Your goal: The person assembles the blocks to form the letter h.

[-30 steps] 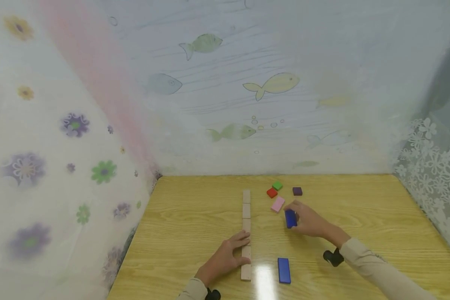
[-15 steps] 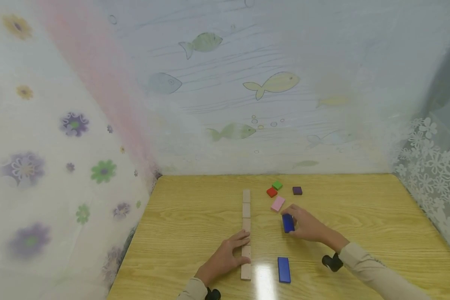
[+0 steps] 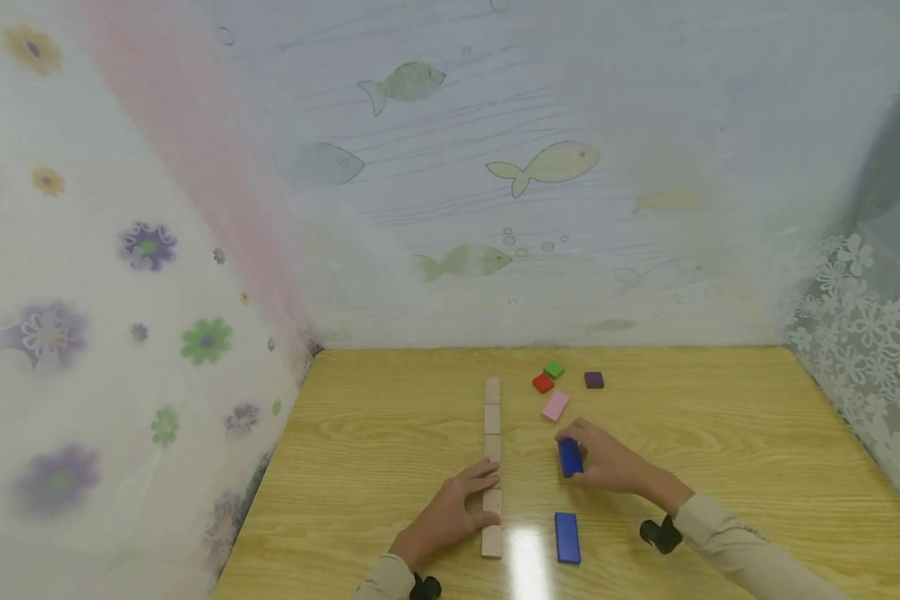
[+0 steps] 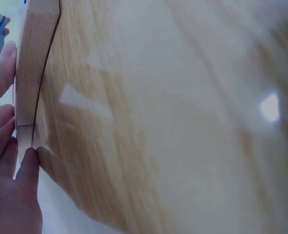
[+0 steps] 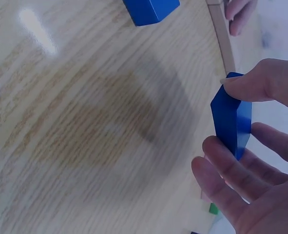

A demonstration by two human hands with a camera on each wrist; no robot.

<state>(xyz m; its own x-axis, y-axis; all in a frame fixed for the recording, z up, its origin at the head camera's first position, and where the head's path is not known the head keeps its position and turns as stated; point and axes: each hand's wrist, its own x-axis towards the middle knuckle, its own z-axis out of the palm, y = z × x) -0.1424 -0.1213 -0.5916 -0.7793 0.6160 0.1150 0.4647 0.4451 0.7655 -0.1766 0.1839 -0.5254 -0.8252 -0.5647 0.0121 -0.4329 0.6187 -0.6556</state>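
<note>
A row of plain wooden blocks (image 3: pixel 492 419) runs lengthwise along the table. My left hand (image 3: pixel 447 514) rests against the near half of this row, its fingers and thumb touching the blocks and hiding part of them. To the right, my right hand (image 3: pixel 613 463) pinches a blue rectangular block (image 3: pixel 570 457) between thumb and fingers. The right wrist view shows the thumb on one end of that blue block (image 5: pixel 226 119) and fingertips at the other. A second blue block (image 3: pixel 567 537) lies flat on the table, nearer the front and right of the row.
Beyond my right hand lie a pink block (image 3: pixel 555 406), a red block (image 3: pixel 543 383), a green block (image 3: pixel 553 369) and a dark purple block (image 3: pixel 594 380). The wood-grain table (image 3: pixel 360 400) meets a fish-patterned curtain (image 3: pixel 450 208) at its back edge.
My right hand has moved left and toward the front with the blue block, closer to the wooden row. The left hand and the other blocks have stayed put.
</note>
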